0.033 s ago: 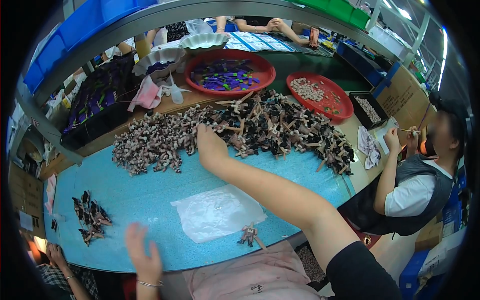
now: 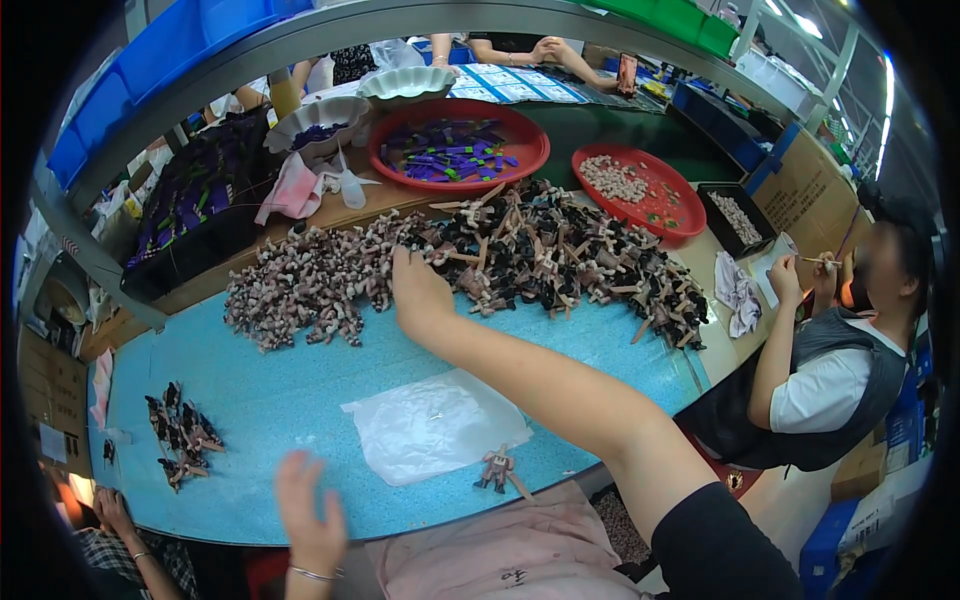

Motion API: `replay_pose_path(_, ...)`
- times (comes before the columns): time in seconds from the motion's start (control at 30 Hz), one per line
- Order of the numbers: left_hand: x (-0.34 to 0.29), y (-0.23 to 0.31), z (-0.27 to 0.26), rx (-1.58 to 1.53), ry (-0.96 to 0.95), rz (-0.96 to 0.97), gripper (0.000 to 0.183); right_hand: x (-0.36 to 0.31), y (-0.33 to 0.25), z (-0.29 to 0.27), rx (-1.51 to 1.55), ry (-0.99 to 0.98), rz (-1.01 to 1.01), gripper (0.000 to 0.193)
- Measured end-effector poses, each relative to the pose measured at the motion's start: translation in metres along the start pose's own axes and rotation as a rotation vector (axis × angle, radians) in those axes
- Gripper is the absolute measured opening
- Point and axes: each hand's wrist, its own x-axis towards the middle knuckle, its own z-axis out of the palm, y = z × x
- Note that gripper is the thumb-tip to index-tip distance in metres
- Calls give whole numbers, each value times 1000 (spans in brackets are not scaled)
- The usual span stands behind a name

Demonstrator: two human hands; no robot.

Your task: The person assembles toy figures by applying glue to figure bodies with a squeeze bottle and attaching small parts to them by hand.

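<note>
My right hand (image 2: 422,295) reaches across the table into a heap of small pinkish-grey and dark figure parts (image 2: 310,285). Its fingers are bunched at the heap's edge, and whatever they pinch is hidden. Over the near edge hovers my left hand (image 2: 312,515), open and slightly blurred, holding nothing. Between my arms lies a crinkled white plastic sheet (image 2: 425,430), with a tiny pale piece on it. Beside the sheet's near right corner, one small toy figure (image 2: 495,468) with a tan flat piece lies on the blue tabletop (image 2: 250,390).
Dark assembled figures (image 2: 570,250) are heaped right of the parts; a smaller cluster (image 2: 180,435) lies at left. Behind stand a red tray (image 2: 540,165) of purple pieces, another red tray (image 2: 690,225) and a black crate (image 2: 150,270). A co-worker (image 2: 820,380) sits at right.
My left hand has shifted a little to the right, staying open. My right hand stays at the heap, almost unmoved.
</note>
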Motion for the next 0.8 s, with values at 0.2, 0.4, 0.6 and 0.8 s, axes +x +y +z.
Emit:
replay_pose_path(0.2,10,98,47,-320,-274,282,55,-1,-7,-12,-83,-26,-112,27)
replay_pose_path(0.4,17,114,75,-307,-365,380,63,-17,21,-37,176,22,-85,27)
replay_pose_path(0.6,16,109,76,-317,-344,314,64,-62,39,-74,880,-440,203,28)
replay_pose_path(0.8,25,113,81,-259,-329,364,63,-96,59,-77,960,-613,235,29)
